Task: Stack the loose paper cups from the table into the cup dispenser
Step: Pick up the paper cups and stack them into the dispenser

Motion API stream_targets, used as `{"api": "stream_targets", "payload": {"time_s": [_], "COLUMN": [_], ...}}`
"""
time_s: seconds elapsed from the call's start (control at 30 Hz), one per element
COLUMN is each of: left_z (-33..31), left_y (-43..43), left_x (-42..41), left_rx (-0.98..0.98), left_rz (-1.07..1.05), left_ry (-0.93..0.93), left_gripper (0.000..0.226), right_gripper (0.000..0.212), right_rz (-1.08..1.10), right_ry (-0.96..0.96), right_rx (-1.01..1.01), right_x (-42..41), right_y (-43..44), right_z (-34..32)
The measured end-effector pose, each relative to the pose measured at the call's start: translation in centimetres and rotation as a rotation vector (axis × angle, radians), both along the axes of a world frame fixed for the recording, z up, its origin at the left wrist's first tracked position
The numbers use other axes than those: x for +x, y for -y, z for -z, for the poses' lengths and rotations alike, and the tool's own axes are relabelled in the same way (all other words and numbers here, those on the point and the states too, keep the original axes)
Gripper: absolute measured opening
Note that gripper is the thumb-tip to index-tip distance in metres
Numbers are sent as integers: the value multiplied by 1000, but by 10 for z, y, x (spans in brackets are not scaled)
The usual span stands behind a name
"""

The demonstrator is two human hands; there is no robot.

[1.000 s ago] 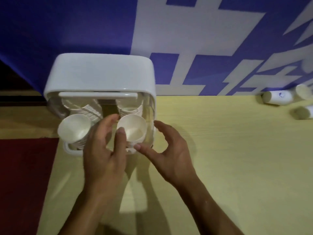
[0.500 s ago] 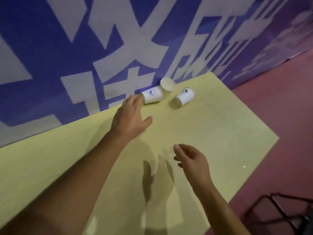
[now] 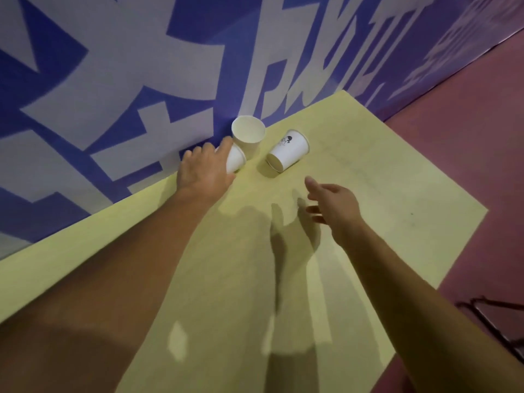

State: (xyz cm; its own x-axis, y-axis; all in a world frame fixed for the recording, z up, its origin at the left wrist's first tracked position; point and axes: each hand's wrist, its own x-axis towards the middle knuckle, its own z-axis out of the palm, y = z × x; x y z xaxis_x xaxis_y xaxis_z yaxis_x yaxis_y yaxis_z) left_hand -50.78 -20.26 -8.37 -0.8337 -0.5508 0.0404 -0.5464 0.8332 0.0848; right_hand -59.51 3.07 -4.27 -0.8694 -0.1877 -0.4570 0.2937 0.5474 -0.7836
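Up against the blue-and-white banner (image 3: 113, 80), three loose paper cups sit clustered at the far edge of a pale yellow table (image 3: 382, 199). A person's left hand (image 3: 204, 173), at the end of an outstretched arm, lies over the side-lying cup (image 3: 236, 161) nearest the banner. Its fingers (image 3: 226, 144) are draped and curled across the top of that cup, and the thumb sits by the cup's lower edge, so the hand wraps the cup. Only the cup's white end shows past the knuckles.

Just beside it, touching or nearly so, is the open-mouthed cup (image 3: 249, 137), its round rim and cream inside turned toward the camera. To the right, a little apart from both, the printed cup (image 3: 289, 151) lies on its side with a small dark logo facing up.

The right hand (image 3: 333, 208) hovers over the table nearer the camera, close to the printed cup but not touching it. Its fingers are loosely spread and slightly bent, and it holds nothing.

Shadows (image 3: 278, 236) of both arms fall across the tabletop between them. Dark red floor (image 3: 467, 123) runs along the table's right side, where part of a black metal frame (image 3: 499, 321) stands at the lower right.
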Motion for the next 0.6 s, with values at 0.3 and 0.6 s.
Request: {"api": "stream_targets", "payload": {"time_s": [0.3, 0.6], "left_z": [-55, -66], "left_y": [-43, -48], "left_x": [158, 274], "left_rx": [914, 1018], "left_rz": [-285, -360], "left_ry": [-581, -764], "left_gripper": [65, 61], "right_gripper": [74, 49], "right_rz": [78, 69], "right_ry": [217, -99], "right_rx": [56, 71], "right_x": [-75, -14], "right_y": [111, 93], "right_z": [2, -18]}}
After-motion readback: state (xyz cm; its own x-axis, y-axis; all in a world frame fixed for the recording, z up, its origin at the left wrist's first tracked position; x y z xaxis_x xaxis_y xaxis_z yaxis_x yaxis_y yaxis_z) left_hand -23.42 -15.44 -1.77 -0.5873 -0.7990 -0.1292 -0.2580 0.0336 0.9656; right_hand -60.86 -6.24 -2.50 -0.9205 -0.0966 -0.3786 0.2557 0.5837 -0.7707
